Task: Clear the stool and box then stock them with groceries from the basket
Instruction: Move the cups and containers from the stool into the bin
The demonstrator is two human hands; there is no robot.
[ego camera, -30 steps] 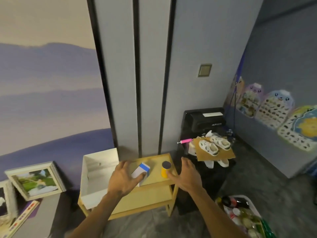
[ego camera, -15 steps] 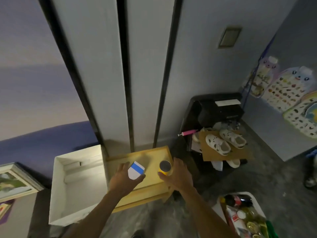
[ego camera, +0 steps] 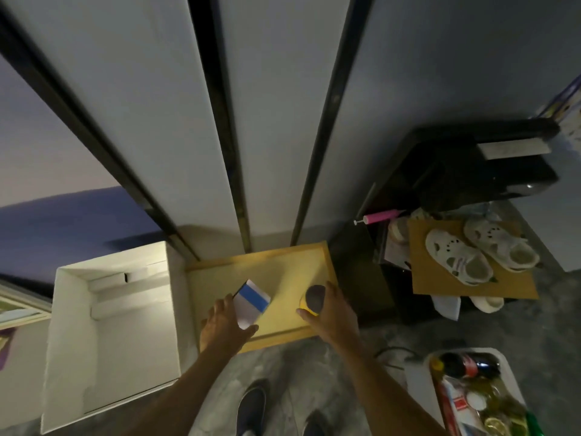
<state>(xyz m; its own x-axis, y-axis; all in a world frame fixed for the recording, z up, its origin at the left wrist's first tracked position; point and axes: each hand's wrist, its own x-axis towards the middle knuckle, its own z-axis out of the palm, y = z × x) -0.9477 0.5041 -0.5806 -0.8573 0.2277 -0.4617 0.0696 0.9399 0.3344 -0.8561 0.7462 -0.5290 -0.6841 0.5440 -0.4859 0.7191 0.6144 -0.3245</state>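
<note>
A yellow wooden stool (ego camera: 283, 269) stands against the wall in the middle of the head view. On it my left hand (ego camera: 224, 324) grips a white carton with a blue stripe (ego camera: 251, 302), fingers and thumb around its sides. My right hand (ego camera: 334, 311) wraps around a small yellow can with a dark lid (ego camera: 312, 298) near the stool's right edge. A white open box (ego camera: 72, 357) sits on the floor just left of the stool; its inside looks bare. The white basket (ego camera: 415, 372) of groceries is at the lower right, with a cola bottle (ego camera: 465, 365) on top.
A black printer stand (ego camera: 471, 171) is to the right of the stool, with white sandals (ego camera: 459, 258) on brown cardboard (ego camera: 515, 284) and a pink pump (ego camera: 380, 217). Framed pictures (ego camera: 19, 306) lean at the far left. My shoes (ego camera: 251, 407) are on the grey floor below.
The camera has tilted down and come closer to the stool. Both hands have closed around their items: left on the carton, right on the can.
</note>
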